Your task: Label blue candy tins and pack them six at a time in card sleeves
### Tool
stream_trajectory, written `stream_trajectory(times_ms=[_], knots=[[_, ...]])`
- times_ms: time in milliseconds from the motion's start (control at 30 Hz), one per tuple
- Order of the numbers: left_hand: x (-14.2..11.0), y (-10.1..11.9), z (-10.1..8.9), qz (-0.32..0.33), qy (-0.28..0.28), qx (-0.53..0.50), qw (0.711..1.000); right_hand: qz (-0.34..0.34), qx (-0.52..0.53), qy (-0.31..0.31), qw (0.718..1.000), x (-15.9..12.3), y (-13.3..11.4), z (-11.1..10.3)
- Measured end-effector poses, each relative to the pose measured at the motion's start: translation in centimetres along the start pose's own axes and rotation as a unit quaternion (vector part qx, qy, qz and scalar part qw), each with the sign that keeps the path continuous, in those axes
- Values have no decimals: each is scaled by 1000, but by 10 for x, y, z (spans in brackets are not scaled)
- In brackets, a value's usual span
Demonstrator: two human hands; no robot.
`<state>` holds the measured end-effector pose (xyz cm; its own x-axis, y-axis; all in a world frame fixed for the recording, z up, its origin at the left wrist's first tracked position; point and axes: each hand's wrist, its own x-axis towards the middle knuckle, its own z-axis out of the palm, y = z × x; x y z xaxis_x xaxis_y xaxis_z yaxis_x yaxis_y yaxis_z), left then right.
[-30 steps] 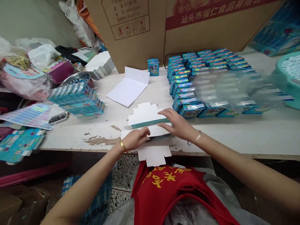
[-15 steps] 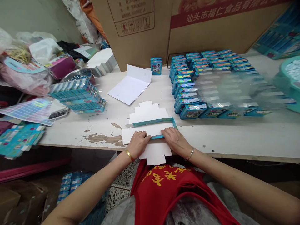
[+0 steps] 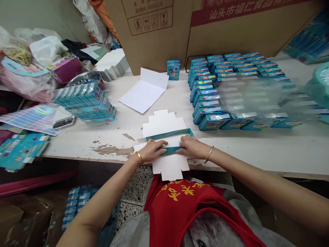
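A flat die-cut carton blank [image 3: 164, 123], white inside with teal printed edges, lies at the table's near edge, partly folded. My left hand [image 3: 151, 151] and my right hand [image 3: 191, 146] both pinch its raised near flap, fingers curled on the teal strip. The far flap also stands up a little. The blank's lower tab hangs over the table edge above my red apron.
Rows of small teal boxes [image 3: 213, 85] fill the table's right, some under a clear plastic sheet [image 3: 257, 96]. A folded white card [image 3: 144, 91] lies beyond the blank. A stack of teal flat cartons [image 3: 84, 103] sits left. Large cardboard boxes [image 3: 159, 31] stand behind.
My right hand came back from the far flap to the near flap. Both hands now grip and lift the near teal flap, which lay flatter before.
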<state>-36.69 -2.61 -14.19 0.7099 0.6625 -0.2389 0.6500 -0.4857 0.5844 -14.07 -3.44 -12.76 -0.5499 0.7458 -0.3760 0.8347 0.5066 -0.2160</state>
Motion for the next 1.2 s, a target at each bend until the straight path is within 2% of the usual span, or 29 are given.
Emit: stream_trajectory(times_ms=[133,233,367,467,533,600,633,667,733,800,833,900,1000,1067,1200], knots=[[6,13,4,-46,5,82,996,6,3,-36,999,2,-4,-9],[6,19,10,-55,25,75,995,6,-17,-31,999,1,-6,-10],[-3,21,24,-81,117,34,989,-13,-28,-42,999,3,-4,-14],[-10,22,28,-30,175,62,982,-42,-32,-69,996,6,0,-18],[-13,20,21,2,229,105,968,-75,-45,-67,994,7,3,-19],[-14,15,6,-34,276,154,948,-110,-65,-45,991,5,5,-19],[-15,12,-3,-70,269,174,945,-120,-74,-29,990,3,5,-20],[-16,9,-11,-110,237,189,947,-121,-82,-9,989,0,4,-20],[-19,6,-23,-167,136,204,955,-107,-99,56,988,-9,-3,-21],[-23,8,-24,-188,80,202,958,-98,-106,141,979,-21,-16,-18],[-24,11,-20,-189,83,194,959,-103,-104,178,973,-27,-24,-14],[-27,19,-8,-176,123,159,964,-123,-89,218,964,-39,-39,-2],[-29,29,12,-158,172,82,969,-152,-55,201,966,-48,-44,23],[-29,33,20,-123,158,36,979,-163,-18,194,967,-50,-34,37],[-36,36,17,20,86,-10,996,-167,79,234,955,-51,-8,47]])
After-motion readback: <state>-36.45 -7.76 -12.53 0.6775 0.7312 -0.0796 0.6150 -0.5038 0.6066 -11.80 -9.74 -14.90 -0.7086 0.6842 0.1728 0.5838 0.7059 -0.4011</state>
